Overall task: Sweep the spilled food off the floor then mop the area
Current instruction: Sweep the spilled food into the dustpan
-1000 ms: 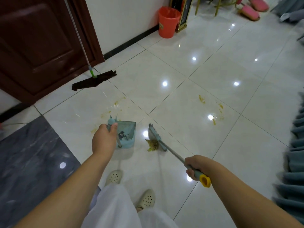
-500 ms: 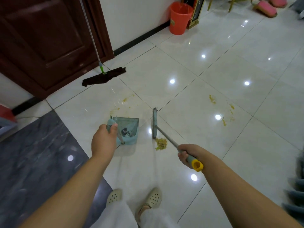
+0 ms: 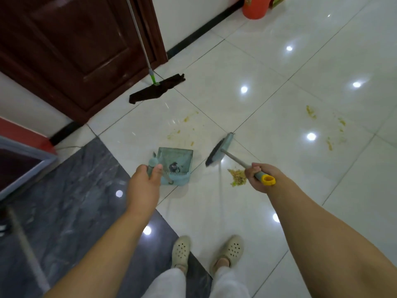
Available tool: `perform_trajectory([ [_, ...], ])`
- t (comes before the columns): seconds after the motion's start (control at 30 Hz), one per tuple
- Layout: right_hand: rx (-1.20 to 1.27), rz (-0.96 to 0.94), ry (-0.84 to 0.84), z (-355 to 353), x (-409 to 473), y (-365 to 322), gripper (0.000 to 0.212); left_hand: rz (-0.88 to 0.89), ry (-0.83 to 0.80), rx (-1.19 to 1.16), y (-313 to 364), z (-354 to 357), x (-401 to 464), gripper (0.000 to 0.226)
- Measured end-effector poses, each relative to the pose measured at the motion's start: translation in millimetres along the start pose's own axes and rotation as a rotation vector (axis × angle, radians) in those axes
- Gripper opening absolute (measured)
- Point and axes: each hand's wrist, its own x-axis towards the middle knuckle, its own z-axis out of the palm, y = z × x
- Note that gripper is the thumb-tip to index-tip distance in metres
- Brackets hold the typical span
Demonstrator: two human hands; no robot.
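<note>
Head view, hazards first, largest to smallest. Floor [image 3: 268, 67]: glossy white tile, so swept food can skid past the pan. Mop [image 3: 158, 89] lies at upper centre, its pole leaning against the door [image 3: 71, 39]; it stands apart from my sweep path but would block a reach toward that wall. Dustpan [image 3: 175, 164] sits at frame centre, gripped by its handle in my left hand [image 3: 144, 186]. Broom [image 3: 219, 150] head is lifted and tilted, between the pan and the food pile [image 3: 237, 177]; my right hand [image 3: 261, 176] is closed round its handle near the yellow cap.

Risk, as I judge it: the pile lies beside the pan, not in front of its lip, so a stroke from here could scatter it or push it under my arm. Smears at centre [image 3: 189, 119] and right of frame [image 3: 311, 111] look sticky; bristles may only spread them. Orange bin [image 3: 256, 7] stands far off at top.
</note>
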Motion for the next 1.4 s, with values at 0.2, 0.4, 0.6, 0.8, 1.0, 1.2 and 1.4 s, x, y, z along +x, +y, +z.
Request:
perform_trajectory([
  [0.2, 0.269, -0.027, -0.011, -36.1, -4.8, 40.3, 0.013, 0.019, -0.047, 0.003, -13.5, -15.0, 8.2, 0.044],
  [0.4, 0.289, -0.073, 0.038, -47.5, -34.3, 93.9, 0.014, 0.073, -0.086, 0.042, -14.1, -27.8, 9.1, 0.044],
  [0.6, 0.252, -0.084, 0.025, -46.3, -60.8, 114.8, 0.021, 0.115, -0.113, 0.042, -17.1, -44.2, 7.8, 0.047],
  [0.8, 0.197, -0.05, -0.038, -49.5, -67.8, 145.6, 0.017, 0.136, -0.136, 0.049, -16.4, -52.5, 4.1, 0.045],
  [1.0, 0.171, -0.022, 0.01, -66.7, -63.6, 159.6, 0.021, 0.162, -0.177, 0.048, -13.8, -57.0, 3.7, 0.043],
  [1.2, 0.137, -0.044, 0.027, -83.6, -86.7, 135.4, 0.016, 0.19, -0.252, 0.07, -4.7, -45.7, 2.7, 0.041],
  [1.4, -0.062, -0.047, 0.045, -79.6, -110.6, 105.8, 0.021, 0.207, -0.38, 0.122, 8.9, -25.0, -1.3, 0.042],
])
